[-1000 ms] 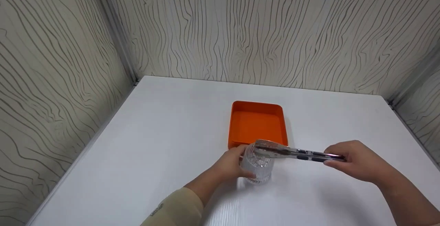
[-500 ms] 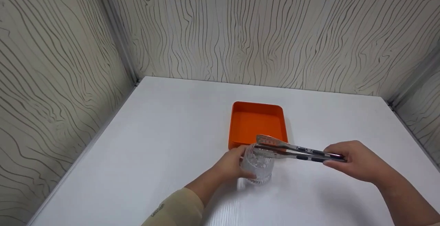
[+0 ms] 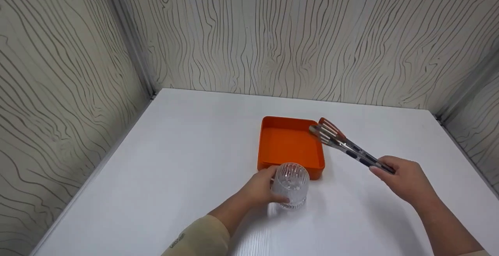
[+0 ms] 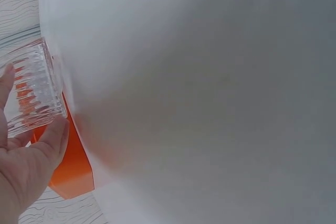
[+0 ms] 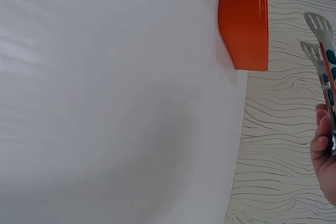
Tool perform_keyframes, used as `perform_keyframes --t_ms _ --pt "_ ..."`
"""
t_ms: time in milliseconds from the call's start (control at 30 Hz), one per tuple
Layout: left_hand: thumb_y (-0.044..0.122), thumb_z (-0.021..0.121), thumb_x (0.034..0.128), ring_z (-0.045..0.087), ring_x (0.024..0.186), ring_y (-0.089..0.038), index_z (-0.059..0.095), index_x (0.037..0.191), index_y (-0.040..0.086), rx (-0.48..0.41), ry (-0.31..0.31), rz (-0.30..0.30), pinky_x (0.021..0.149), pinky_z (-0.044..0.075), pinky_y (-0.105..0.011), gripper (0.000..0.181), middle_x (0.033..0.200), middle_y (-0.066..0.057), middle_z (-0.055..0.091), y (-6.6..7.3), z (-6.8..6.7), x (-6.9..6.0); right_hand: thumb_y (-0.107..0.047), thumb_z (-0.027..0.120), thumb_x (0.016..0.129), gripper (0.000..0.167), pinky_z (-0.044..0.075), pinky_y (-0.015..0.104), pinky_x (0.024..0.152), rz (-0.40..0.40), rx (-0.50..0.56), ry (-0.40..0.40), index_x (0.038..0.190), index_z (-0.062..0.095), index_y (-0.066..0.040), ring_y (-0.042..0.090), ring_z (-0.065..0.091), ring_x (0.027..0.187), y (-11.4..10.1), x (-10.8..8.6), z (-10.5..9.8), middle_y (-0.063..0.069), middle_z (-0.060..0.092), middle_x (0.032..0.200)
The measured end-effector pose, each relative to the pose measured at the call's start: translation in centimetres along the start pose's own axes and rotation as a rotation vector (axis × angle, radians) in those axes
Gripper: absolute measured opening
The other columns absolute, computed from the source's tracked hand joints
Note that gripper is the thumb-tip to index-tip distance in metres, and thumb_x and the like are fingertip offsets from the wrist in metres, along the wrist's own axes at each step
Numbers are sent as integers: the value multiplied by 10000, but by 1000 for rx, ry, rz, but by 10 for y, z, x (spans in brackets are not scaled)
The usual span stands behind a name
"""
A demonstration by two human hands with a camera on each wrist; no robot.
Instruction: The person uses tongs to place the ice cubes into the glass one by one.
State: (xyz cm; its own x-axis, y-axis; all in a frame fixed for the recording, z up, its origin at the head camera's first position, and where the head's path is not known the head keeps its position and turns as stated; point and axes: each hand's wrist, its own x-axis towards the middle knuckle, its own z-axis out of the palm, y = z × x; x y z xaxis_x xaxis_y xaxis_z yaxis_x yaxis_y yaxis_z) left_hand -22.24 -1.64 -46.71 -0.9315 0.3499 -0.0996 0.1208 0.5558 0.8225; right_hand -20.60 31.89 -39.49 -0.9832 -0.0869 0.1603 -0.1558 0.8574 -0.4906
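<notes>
My left hand (image 3: 259,188) grips a ribbed clear glass (image 3: 291,186) from its left side, thumb across the front; the glass stands upright with clear, ice-like lumps inside. In the left wrist view the fingers (image 4: 52,135) lie against the glass (image 4: 39,85). My right hand (image 3: 405,178) holds metal tongs (image 3: 351,147) by the handle end. Their slotted heads are parted, with nothing seen between them, over the right rim of an orange tray (image 3: 290,145). In the right wrist view the tongs (image 5: 324,56) are partly cut off by the frame's edge.
The orange tray sits right behind the glass, on a white table (image 3: 187,162). Wood-grain patterned panels (image 3: 249,34) enclose the table at the back and both sides.
The tongs have come out of the glass and swung back and to the right, up over the tray's right edge. My left hand and the glass have stayed in place.
</notes>
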Motion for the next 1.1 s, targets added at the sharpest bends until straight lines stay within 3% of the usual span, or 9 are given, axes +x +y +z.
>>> perform_keyframes --t_ms 100,233,433,667,767,967,1100 --pt "304 844 614 526 1065 -131 464 1261 275 -11 6 -10 938 444 -374 751 1145 129 543 0 0 0 -440 575 872 357 370 270 475 105 22 25 867 605 -85 138 476 595 8 5 8 24 566 673" --pt "300 845 614 526 1060 -131 466 1261 280 -21 14 -25 934 448 -376 751 1140 134 544 0 0 0 -410 562 886 389 379 283 475 187 38 59 870 599 -24 169 486 594 18 12 22 48 581 673" --pt "302 847 610 521 1066 -133 468 1251 289 -22 17 -43 932 449 -387 744 1136 135 543 -1 -1 1 -291 566 894 302 341 290 459 244 -2 36 779 553 -12 176 420 537 28 19 45 38 478 586" --pt "303 847 608 522 1065 -137 471 1241 300 -33 21 -62 923 455 -398 737 1125 138 541 0 -2 1 -303 556 901 313 341 282 451 258 -14 24 745 518 -35 166 420 529 32 18 62 28 464 576" --pt "299 846 611 522 1064 -138 472 1240 297 -36 20 -58 921 456 -401 732 1123 138 542 0 -3 1 -338 554 894 332 352 280 447 280 -23 -25 762 537 -35 165 438 530 30 18 66 28 486 584" --pt "321 840 619 525 1068 -136 465 1250 286 -4 15 -45 924 455 -398 735 1142 136 539 -1 -3 2 -386 581 858 357 387 300 457 350 -101 -199 797 567 -35 186 490 561 25 18 71 36 544 639" --pt "326 841 615 526 1063 -134 463 1246 293 -2 10 -49 921 457 -398 737 1140 137 538 -1 -2 2 -384 588 842 344 400 309 461 354 -148 -259 779 558 -47 192 504 555 21 17 76 42 547 645"
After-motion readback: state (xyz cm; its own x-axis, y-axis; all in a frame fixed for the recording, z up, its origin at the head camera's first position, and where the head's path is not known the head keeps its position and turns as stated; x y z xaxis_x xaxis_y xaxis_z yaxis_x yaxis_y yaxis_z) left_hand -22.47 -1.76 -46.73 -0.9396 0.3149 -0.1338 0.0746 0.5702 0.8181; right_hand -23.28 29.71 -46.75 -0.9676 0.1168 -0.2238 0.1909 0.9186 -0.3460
